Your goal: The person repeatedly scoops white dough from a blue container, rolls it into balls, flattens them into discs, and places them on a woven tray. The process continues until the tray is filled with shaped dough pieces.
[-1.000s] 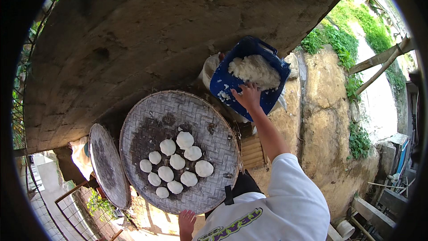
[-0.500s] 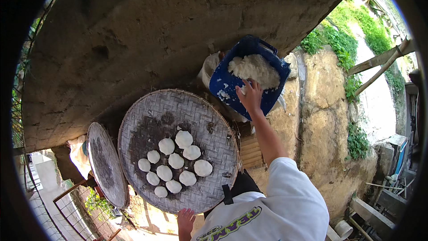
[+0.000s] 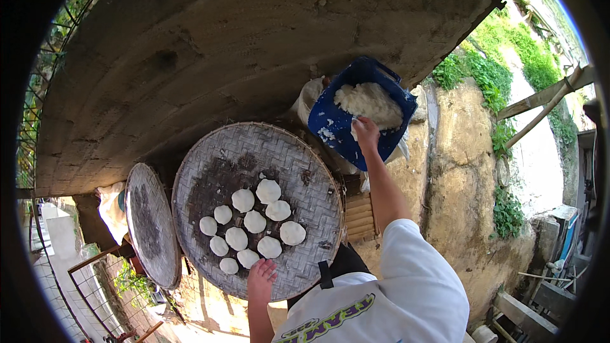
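Note:
My right hand (image 3: 366, 133) is inside a blue plastic container (image 3: 325, 109), its fingers drawn together on a small bit of white dough (image 3: 354, 128). Behind the fingertips lies a larger heap of soft, lumpy white dough (image 3: 372, 103). My left hand (image 3: 261, 279) rests at the near rim of a round woven bamboo tray (image 3: 318, 216), fingers stretched out and holding nothing. Several rounded white dough lumps (image 3: 255, 221) of differing sizes sit grouped on the tray's dark-stained middle. One lump (image 3: 248, 258) lies just beyond my left fingertips.
A second woven tray (image 3: 149, 228) leans at the left beside the large one. A rough wall (image 3: 210, 44) rises behind. Pale sacking (image 3: 309, 96) stands around the blue container. Wire fencing (image 3: 89, 286) is at the left; wooden poles (image 3: 546, 95) and a concrete slope (image 3: 467, 171) are at the right.
My left hand has moved up onto the tray's near edge, towards the lumps. My right hand's spread fingers have closed together inside the container. The view has shifted slightly.

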A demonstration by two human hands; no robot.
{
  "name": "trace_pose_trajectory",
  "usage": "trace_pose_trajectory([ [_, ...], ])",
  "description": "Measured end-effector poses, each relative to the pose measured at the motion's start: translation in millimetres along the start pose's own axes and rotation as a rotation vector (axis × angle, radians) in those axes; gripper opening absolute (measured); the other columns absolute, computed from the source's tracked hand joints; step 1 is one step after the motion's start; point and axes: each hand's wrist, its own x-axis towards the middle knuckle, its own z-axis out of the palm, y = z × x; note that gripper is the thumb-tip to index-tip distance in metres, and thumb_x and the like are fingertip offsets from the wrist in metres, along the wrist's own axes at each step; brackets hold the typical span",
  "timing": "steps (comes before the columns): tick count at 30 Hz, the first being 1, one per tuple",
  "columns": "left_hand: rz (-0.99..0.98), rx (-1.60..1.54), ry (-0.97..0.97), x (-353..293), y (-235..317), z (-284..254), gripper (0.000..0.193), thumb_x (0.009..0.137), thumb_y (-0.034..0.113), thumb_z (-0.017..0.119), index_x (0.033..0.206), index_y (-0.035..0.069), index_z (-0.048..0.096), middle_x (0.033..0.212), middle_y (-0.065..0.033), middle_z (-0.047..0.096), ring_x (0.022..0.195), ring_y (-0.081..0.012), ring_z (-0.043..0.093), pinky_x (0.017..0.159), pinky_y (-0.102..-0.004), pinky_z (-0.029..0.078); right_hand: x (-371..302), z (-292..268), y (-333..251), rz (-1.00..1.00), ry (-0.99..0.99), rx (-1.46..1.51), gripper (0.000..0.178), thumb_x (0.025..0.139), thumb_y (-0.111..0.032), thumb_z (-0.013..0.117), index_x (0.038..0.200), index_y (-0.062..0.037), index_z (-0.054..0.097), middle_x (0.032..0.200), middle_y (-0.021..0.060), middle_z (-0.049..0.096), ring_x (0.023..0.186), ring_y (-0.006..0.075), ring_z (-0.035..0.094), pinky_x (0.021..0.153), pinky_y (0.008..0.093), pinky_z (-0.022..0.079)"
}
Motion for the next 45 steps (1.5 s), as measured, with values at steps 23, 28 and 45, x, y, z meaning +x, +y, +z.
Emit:
trace_pose_trajectory([
  [23,0.091,-0.547,-0.347,-53,80,-5,0.054,0.097,0.065,0.052,0.123,0.017,0.055,0.132,-0.0083,0.055,0.125,-0.0268,0.055,0.103,-0.0474,0.047,-479,108,-161,0.197,-0.979,0.42,0.024,0.098,-0.018,0.062,0.112,-0.0002,0.069,0.116,0.0169,0.069,0.115,0.0265,0.064,0.099,0.0404,0.051],
  [28,0.412,-0.357,-0.008,-85,70,-36,0.071,0.1,0.064,0.042,0.147,0.011,0.043,0.15,-0.0134,0.047,0.134,-0.0263,0.051,0.112,-0.0432,0.037,-553,82,-167,0.415,-0.682,0.997,0.046,0.106,-0.037,0.041,0.129,-0.0004,0.059,0.13,0.0142,0.062,0.116,0.0248,0.062,0.103,0.0395,0.047],
  [45,0.659,-0.374,-0.365,-146,116,-75,0.065,0.105,0.057,0.039,0.145,0.006,0.045,0.155,-0.0155,0.044,0.146,-0.0286,0.04,0.12,-0.0422,0.029,-626,82,-201,0.165,-0.699,0.684,0.065,0.107,-0.05,0.04,0.153,-0.0022,0.038,0.144,0.0138,0.054,0.133,0.0266,0.053,0.109,0.0413,0.043],
])
